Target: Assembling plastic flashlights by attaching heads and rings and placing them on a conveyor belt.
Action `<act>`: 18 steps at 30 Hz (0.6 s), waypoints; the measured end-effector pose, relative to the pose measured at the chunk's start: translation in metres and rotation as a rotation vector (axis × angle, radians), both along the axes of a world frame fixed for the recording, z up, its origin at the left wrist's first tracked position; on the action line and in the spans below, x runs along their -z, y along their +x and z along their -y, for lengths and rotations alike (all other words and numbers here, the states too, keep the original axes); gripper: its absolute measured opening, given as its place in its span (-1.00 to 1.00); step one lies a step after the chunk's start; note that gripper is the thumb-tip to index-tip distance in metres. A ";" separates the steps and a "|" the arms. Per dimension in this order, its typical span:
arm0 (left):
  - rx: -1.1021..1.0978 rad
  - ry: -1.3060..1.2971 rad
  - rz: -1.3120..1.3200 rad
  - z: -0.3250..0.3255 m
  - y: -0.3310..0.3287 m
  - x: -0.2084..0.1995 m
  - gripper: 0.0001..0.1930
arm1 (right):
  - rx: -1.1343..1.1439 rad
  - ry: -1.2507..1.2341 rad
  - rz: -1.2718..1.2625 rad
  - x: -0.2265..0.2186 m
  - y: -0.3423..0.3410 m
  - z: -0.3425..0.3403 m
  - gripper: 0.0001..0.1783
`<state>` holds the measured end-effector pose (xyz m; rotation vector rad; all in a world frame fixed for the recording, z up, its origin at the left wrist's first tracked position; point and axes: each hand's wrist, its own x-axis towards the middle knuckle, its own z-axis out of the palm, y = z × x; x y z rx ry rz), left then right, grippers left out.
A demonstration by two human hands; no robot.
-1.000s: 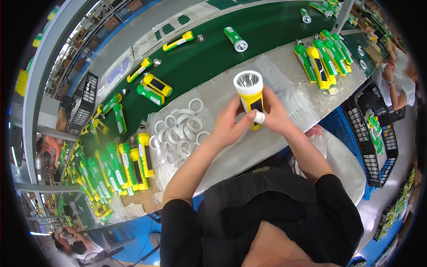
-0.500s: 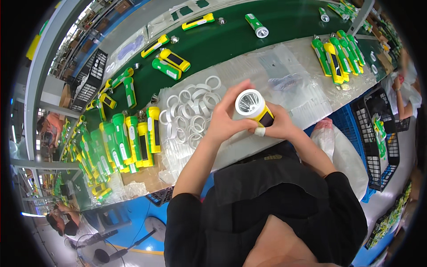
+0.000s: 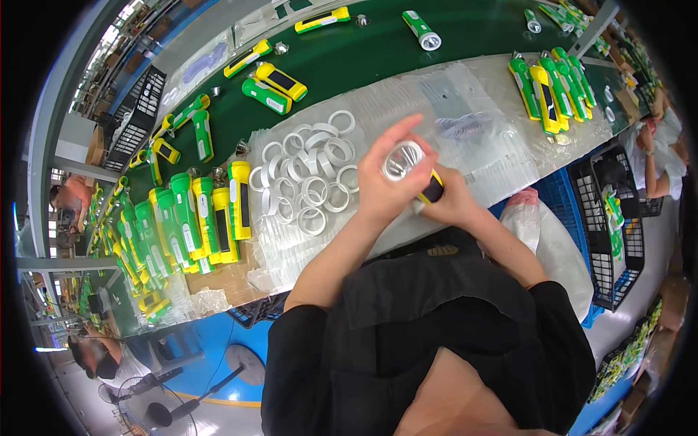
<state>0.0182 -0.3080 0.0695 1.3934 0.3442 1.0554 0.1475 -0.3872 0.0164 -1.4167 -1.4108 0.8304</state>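
A yellow flashlight [image 3: 434, 190] with a dark panel on its side is between my hands, its lens end facing up toward me. My right hand [image 3: 456, 202] is closed around the body. Across the head lies my left hand [image 3: 389, 190], thumb and fingers around the rim and the index finger sticking up; the shiny reflector [image 3: 400, 160] shows between them. Most of the head's white rim is covered by the left hand. Just left of that hand, loose white rings [image 3: 313, 190] lie piled on clear plastic sheeting [image 3: 480, 156].
Green and yellow flashlights [image 3: 185, 218] stand packed together at left; another group [image 3: 552, 91] is at right. More lie on the green belt [image 3: 349, 62] beyond. A black crate [image 3: 607, 232] and white sack [image 3: 552, 247] are at my right. A fan [image 3: 156, 410] stands lower left; other people work nearby.
My left hand has moved over the flashlight's head, its thumb now across the front and covering most of the white rim. My right hand keeps hold of the body.
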 end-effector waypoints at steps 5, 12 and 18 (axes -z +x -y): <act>-0.107 -0.192 0.035 -0.002 0.008 0.014 -0.58 | -0.004 -0.030 0.229 -0.019 0.013 -0.001 -0.54; -0.014 -0.019 -0.232 -0.015 0.005 0.035 -0.68 | -0.446 -0.590 -0.456 -0.037 0.041 0.008 -0.50; 0.031 -0.296 -0.680 -0.043 0.006 0.062 -0.42 | -0.162 -0.119 1.129 -0.058 0.061 0.009 -0.52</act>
